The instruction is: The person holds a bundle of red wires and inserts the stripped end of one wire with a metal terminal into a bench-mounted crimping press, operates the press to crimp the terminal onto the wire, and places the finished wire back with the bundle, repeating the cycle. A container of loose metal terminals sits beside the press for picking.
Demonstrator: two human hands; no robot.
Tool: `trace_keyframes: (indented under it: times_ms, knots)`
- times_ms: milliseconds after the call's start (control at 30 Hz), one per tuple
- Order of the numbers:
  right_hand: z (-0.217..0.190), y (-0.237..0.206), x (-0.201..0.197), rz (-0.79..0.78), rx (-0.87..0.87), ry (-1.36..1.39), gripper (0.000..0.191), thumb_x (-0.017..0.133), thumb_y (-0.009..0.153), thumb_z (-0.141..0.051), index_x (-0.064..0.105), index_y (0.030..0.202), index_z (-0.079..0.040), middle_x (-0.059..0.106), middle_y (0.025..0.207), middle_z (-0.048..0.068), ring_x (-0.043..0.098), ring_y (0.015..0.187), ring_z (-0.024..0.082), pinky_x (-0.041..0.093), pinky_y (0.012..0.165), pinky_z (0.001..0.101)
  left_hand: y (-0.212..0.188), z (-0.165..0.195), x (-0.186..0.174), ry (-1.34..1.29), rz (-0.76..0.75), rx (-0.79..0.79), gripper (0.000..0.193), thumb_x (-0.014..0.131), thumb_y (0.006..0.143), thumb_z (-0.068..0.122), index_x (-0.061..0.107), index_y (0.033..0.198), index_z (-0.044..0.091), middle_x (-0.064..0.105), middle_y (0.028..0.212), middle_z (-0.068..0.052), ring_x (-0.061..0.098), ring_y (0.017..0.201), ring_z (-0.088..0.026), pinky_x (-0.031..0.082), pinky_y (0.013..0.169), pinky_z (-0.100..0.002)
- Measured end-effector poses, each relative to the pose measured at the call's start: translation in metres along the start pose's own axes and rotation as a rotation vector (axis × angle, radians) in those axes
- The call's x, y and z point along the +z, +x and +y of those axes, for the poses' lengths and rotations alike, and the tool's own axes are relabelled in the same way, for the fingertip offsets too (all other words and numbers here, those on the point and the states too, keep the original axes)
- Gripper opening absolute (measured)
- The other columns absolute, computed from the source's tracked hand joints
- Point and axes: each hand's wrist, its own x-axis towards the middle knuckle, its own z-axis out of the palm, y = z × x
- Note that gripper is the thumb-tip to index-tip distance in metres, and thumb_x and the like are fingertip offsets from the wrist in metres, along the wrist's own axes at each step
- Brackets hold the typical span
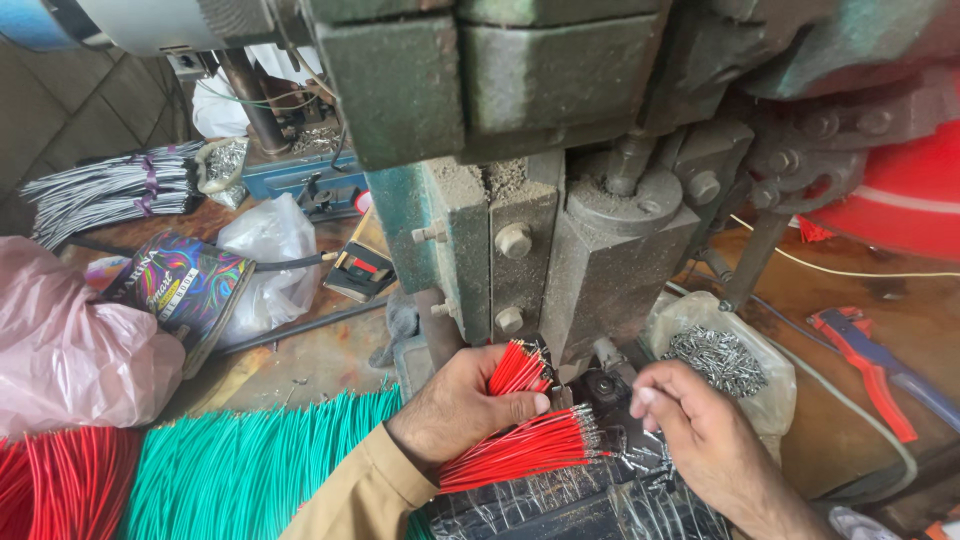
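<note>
Two hands (460,405), one press (560,200), one bag of pins (720,360), two pliers (870,365) (wires uncountable).

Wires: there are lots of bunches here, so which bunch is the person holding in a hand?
The red wires held in the left hand, right by the green press. The green wires and grey wires lie untouched on the table.

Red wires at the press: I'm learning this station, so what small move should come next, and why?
Probably the right hand should pick one wire from the fanned red wires and guide its bare tip under the press head. The left hand grips the bundle, ends pointing toward the die.
</note>
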Motion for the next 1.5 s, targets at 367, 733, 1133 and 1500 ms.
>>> trace_keyframes:
  times_ms: [367, 733, 1133, 1500]
  knots:
    - [-0.008, 0.021, 0.036, -0.100, -0.200, 0.186, 0.010, 0.069, 0.093, -0.005, 0.074, 0.098, 0.002, 0.071, 0.086, 0.003, 0.065, 0.082, 0.007, 0.055, 0.074, 0.0231, 0.000, -0.001, -0.003, 0.041, -0.009, 0.022, 0.012, 0.067, 0.097, 0.012, 0.068, 0.097, 0.000, 0.067, 0.075, 0.002, 0.061, 0.069, -0.005, 0.054, 0.066, -0.024]
    - [0.002, 0.033, 0.034, -0.112, 0.152, 0.072, 0.011, 0.076, 0.089, -0.007, 0.081, 0.090, 0.003, 0.073, 0.072, 0.008, 0.060, 0.068, 0.009, 0.052, 0.060, 0.0292, 0.003, -0.002, -0.003, 0.059, 0.025, -0.050, 0.016, 0.071, 0.094, 0.017, 0.071, 0.095, 0.002, 0.068, 0.075, 0.002, 0.060, 0.067, -0.005, 0.054, 0.064, -0.024]
    - [-0.009, 0.009, -0.013, -0.267, -0.080, 0.231, 0.018, 0.070, 0.088, -0.004, 0.082, 0.100, 0.002, 0.082, 0.092, 0.011, 0.078, 0.083, 0.017, 0.063, 0.075, 0.0310, -0.005, 0.008, 0.001, 0.121, -0.052, 0.086, 0.021, 0.075, 0.089, 0.016, 0.069, 0.102, 0.000, 0.072, 0.085, 0.002, 0.064, 0.079, -0.004, 0.057, 0.072, -0.026]
    - [0.002, 0.003, -0.039, -0.185, -0.283, -0.524, 0.015, 0.078, 0.079, -0.018, 0.077, 0.091, -0.008, 0.067, 0.090, 0.001, 0.068, 0.090, 0.015, 0.055, 0.079, 0.0292, -0.001, 0.006, 0.000, 0.059, -0.010, 0.016, 0.018, 0.073, 0.092, 0.017, 0.071, 0.100, 0.000, 0.070, 0.083, 0.002, 0.061, 0.079, -0.004, 0.055, 0.074, -0.027]
